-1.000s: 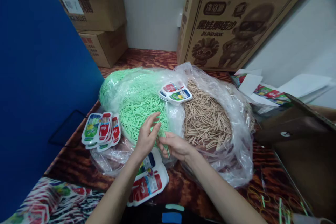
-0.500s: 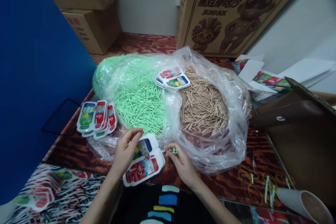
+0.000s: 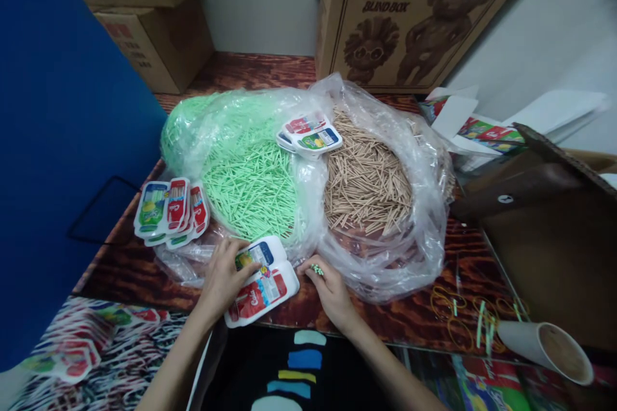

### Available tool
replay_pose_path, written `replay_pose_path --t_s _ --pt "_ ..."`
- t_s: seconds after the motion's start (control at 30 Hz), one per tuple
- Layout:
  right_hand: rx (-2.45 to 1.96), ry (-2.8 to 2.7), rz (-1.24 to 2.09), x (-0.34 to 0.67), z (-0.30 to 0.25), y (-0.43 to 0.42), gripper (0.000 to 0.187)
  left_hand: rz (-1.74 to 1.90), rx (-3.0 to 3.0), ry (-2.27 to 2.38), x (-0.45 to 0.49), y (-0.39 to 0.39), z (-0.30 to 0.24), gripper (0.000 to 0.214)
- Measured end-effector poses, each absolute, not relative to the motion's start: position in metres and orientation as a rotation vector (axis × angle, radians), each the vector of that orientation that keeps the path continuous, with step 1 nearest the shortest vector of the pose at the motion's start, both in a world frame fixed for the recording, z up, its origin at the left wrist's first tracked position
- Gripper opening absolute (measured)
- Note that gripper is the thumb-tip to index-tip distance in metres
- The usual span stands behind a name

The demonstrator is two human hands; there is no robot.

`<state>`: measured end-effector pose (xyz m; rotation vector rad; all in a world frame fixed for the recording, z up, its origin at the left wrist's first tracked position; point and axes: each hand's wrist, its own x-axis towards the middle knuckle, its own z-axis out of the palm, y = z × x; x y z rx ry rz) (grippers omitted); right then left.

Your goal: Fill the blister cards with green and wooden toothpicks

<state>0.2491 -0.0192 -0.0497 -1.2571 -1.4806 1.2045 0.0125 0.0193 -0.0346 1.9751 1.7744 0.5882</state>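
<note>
My left hand (image 3: 222, 279) grips the left side of a bottle-shaped package (image 3: 268, 292) printed in red and blue-green, its thumb lying over the front. The package lies tilted near the table's front edge. To its right, my right hand (image 3: 333, 294) is closed around a small bunch of light green sticks (image 3: 317, 268), whose ends poke out between thumb and fingers. Just behind the hands, a clear plastic bag holds a heap of loose green sticks (image 3: 250, 189). A second open bag beside it holds brown sticks (image 3: 369, 183).
Filled packages (image 3: 161, 209) are stacked at the left, and more packages (image 3: 308, 133) rest on the bags. Rubber bands (image 3: 453, 305), loose green sticks and a tipped paper cup (image 3: 544, 348) lie at the right. Cardboard boxes (image 3: 385, 26) stand behind; an open carton (image 3: 540, 250) is at the right.
My left hand has come down from above the package and taken hold of its left side. The right hand keeps the green sticks beside the package. The view has shifted slightly.
</note>
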Motion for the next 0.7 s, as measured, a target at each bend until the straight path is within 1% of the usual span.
replay_pose_path --t_s 0.17,0.33,0.53,0.7 --pt "-1.274 -1.479 1.209 0.25 -0.051 -0.017 0.019 0.554 1.787 1.698 0.002 0.038 -0.039 0.022" --pt "-1.291 -1.466 1.212 0.249 -0.052 -0.016 0.02 0.661 1.801 1.567 -0.007 0.046 -0.042 0.015" --pt "-1.304 -1.471 1.187 0.247 -0.05 -0.016 0.02 0.731 1.668 1.638 -0.017 0.042 -0.048 0.022" --pt "-1.3 -1.485 1.169 0.246 -0.052 -0.016 0.021 0.823 1.674 1.637 -0.02 0.037 -0.051 0.021"
